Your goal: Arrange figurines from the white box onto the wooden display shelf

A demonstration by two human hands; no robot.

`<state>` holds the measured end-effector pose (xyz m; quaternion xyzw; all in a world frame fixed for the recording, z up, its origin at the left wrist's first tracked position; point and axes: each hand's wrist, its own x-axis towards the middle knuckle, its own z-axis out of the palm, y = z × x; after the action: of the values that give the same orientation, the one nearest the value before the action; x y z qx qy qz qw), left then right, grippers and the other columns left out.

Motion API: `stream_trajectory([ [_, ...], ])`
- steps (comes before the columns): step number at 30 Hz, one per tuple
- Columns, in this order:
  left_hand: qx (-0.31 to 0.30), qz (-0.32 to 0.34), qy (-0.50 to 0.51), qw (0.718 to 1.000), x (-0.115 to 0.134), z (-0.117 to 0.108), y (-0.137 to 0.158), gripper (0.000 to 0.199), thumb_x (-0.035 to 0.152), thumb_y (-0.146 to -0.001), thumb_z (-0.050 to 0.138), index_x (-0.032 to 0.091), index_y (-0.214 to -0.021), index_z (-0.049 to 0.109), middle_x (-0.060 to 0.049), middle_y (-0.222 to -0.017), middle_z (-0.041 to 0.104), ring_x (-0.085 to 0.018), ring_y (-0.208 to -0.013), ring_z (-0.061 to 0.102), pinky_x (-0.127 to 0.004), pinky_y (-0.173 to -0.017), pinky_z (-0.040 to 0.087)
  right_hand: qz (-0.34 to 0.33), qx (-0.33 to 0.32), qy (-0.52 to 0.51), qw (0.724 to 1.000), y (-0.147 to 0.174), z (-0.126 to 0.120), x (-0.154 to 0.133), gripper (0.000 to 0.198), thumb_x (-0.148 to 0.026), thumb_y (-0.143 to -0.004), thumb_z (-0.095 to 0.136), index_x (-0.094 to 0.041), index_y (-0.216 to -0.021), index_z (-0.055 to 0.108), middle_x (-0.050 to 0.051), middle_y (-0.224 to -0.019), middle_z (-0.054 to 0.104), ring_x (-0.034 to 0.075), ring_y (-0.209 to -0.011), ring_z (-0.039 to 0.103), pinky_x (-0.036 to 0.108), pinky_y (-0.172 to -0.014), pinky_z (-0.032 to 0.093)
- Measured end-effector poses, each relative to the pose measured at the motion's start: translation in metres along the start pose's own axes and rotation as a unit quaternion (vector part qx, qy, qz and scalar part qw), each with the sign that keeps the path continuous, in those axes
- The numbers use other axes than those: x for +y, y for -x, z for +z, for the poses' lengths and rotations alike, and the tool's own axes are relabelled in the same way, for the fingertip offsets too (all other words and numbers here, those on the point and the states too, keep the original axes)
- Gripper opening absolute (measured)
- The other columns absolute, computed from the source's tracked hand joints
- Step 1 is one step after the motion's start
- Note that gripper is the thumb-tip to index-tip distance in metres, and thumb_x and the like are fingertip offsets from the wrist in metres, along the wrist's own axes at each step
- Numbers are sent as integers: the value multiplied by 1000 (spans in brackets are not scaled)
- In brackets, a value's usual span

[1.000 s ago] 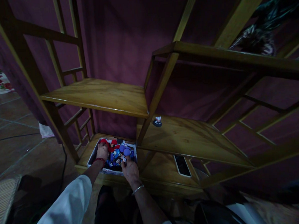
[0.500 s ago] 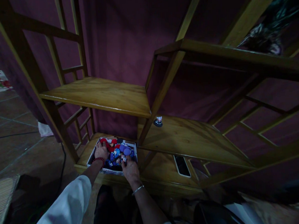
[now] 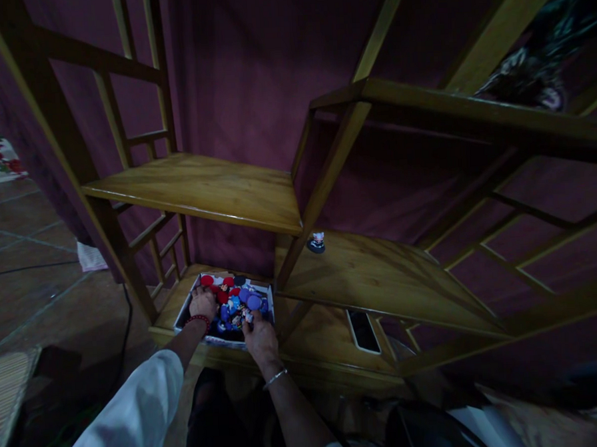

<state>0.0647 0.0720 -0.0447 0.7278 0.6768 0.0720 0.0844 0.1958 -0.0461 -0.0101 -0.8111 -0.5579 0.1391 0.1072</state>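
Observation:
A shallow white-rimmed box (image 3: 268,293) on the low shelf holds many small figurines with red, blue and purple round parts. Inside its left half is my left hand (image 3: 203,304), back upward, a red bead bracelet at the wrist. Its fingers are loosely spread beside the red figurines (image 3: 223,294), with the fingertips partly hidden. At the box's front right, the thumb and fingers of my right hand (image 3: 261,341) pinch a small pale figurine (image 3: 248,317). Purple round pieces (image 3: 253,302) lie just beyond that hand. A single figurine (image 3: 316,242) on a dark base stands on the shelf to the right.
A wooden shelf board (image 3: 201,188) overhangs the space behind the box. Right of the box, a slanted post (image 3: 330,172) divides the unit. A phone (image 3: 364,331) lies on the lower right board. A black cable (image 3: 128,319) runs along the tiled floor at left.
My left hand has drawn slightly back toward me, showing more of a red round piece at the box's back left corner. My right hand stays in nearly the same place.

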Motion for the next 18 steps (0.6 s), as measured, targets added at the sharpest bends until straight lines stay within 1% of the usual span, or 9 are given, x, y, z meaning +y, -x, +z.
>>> stream_trajectory([
  [5,-9,0,7,1000,-1,0,-3,34,28,-84,35,7,-107,51,-19,-107,53,-27,-106,46,-34,-84,37,8,-3,-2,1000,1,-1,0,31,-32,-85,41,-19,-112,49,8,-83,67,16,-74,63,22,-61,43],
  [9,13,6,14,1000,0,2,-2,36,30,-84,35,9,-109,49,-18,-107,52,-27,-103,48,-34,-83,37,4,-2,-3,1000,1,-2,-1,31,-31,-85,40,-18,-112,49,9,-82,67,17,-73,63,22,-61,43],
  [13,42,8,10,999,2,1,0,42,36,-79,41,7,-108,50,-19,-105,52,-29,-102,48,-37,-86,35,-7,-1,-4,1000,1,-3,-1,29,-31,-85,40,-19,-110,51,9,-84,67,16,-74,64,22,-62,43],
  [16,35,12,15,999,3,1,2,47,42,-74,47,9,-107,53,-18,-107,51,-31,-105,46,-37,-87,34,-8,2,-6,1000,1,-3,0,29,-31,-85,39,-20,-109,52,8,-84,67,17,-74,64,22,-61,43],
  [18,29,19,21,999,3,0,3,48,44,-74,47,12,-109,54,-17,-109,51,-31,-105,46,-37,-88,33,-8,1,-9,1000,1,-2,0,30,-31,-85,38,-19,-109,52,8,-83,67,18,-74,64,23,-61,43],
])
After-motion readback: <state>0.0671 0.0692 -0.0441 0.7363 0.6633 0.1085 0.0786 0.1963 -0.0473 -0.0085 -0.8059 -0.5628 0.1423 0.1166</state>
